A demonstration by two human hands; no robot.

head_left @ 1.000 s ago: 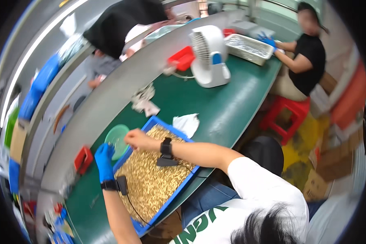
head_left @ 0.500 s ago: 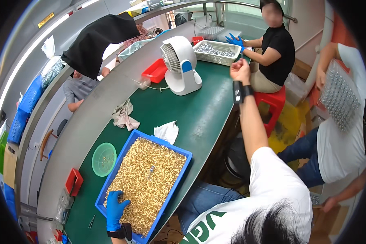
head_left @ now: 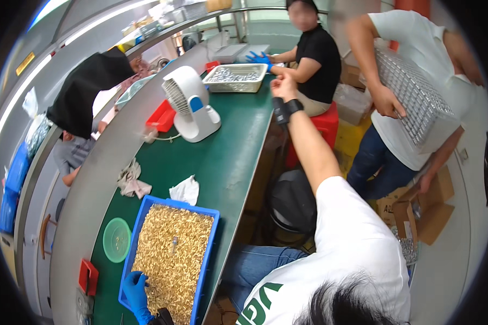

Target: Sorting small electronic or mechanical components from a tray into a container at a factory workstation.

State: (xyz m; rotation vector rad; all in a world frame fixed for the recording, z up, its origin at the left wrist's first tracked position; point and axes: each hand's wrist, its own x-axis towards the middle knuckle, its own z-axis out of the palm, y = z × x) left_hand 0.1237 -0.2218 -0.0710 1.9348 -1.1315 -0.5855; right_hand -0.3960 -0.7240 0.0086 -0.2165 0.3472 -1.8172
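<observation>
My left hand (head_left: 135, 292), in a blue glove with a black wrist strap, is over the near left corner of a blue tray (head_left: 216, 238). Its thumb and fingers are curled close together; whatever they may hold is hidden. Small brass-coloured metal pieces (head_left: 168, 260) fill the tray, and a small grey part (head_left: 174, 244) lies on top of them. My bare right hand (head_left: 283, 85) is raised far forward on an outstretched arm, beyond the table's right edge. Its fingers are curled in, and I cannot make out anything in them. Two black bands wrap that wrist.
Beside the tray are a green bowl (head_left: 116, 240), cloths (head_left: 184, 190) and a red bin (head_left: 88, 277). Farther along stand a white fan (head_left: 192, 105) and a white basket (head_left: 233, 85) of silvery parts. A gloved co-worker (head_left: 320, 59) sits there; another person (head_left: 401, 146) carries a grid-like tray.
My view has turned right, so the table sits farther left. My left thumb and fingers have drawn together. The standing person has come closer in with the grid-like tray; my right arm stays stretched out.
</observation>
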